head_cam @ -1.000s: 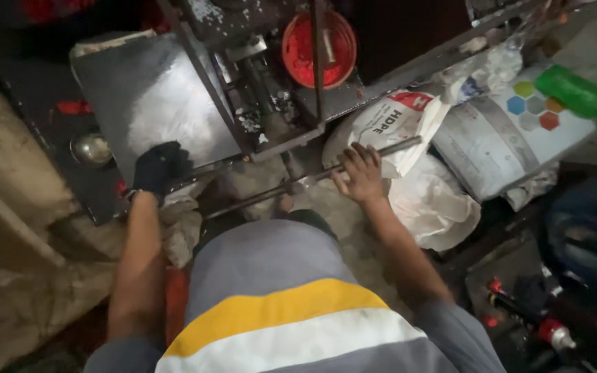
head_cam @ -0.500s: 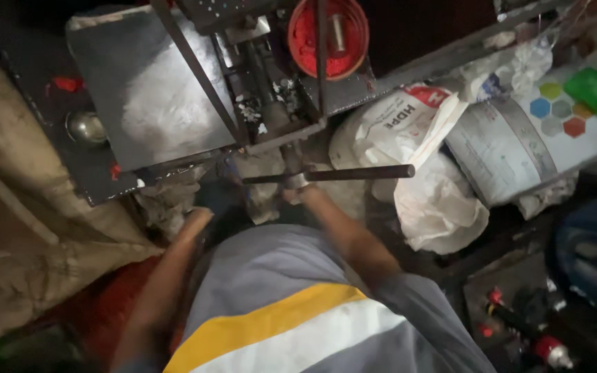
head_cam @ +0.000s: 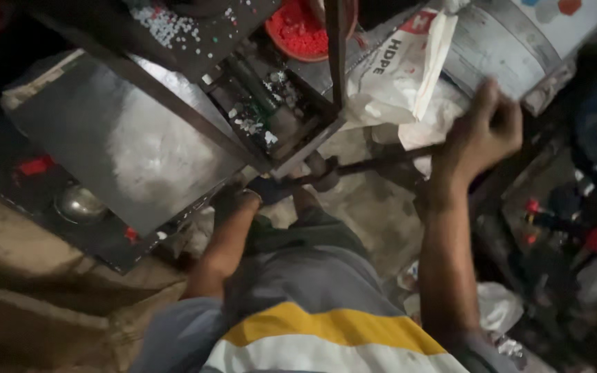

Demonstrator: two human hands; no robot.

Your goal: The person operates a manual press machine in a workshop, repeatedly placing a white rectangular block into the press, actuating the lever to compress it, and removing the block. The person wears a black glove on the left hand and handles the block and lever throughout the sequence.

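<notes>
Grey, flat metal plate (head_cam: 126, 138) is lying at the left. Beside it, the left hand (head_cam: 240, 200) in a dark glove is reaching under the machine frame; its fingers are hidden. The right hand (head_cam: 481, 135) is gripping a long dark metal rod (head_cam: 374, 166), fingers closed around it, before a white plastic sack (head_cam: 395, 69).

A dim workshop floor (head_cam: 367, 207) of dusty, pale concrete carries a dark metal machine frame (head_cam: 271, 131) at centre, its flat grey steel plate (head_cam: 126, 145) spreading to the left. White plastic sacks (head_cam: 402, 76) slump on the floor at far right beside a grey drum (head_cam: 492, 41). Crumpled white plastic (head_cam: 499, 307) lies near right, and brown sacking (head_cam: 43, 304) covers the near left.
</notes>
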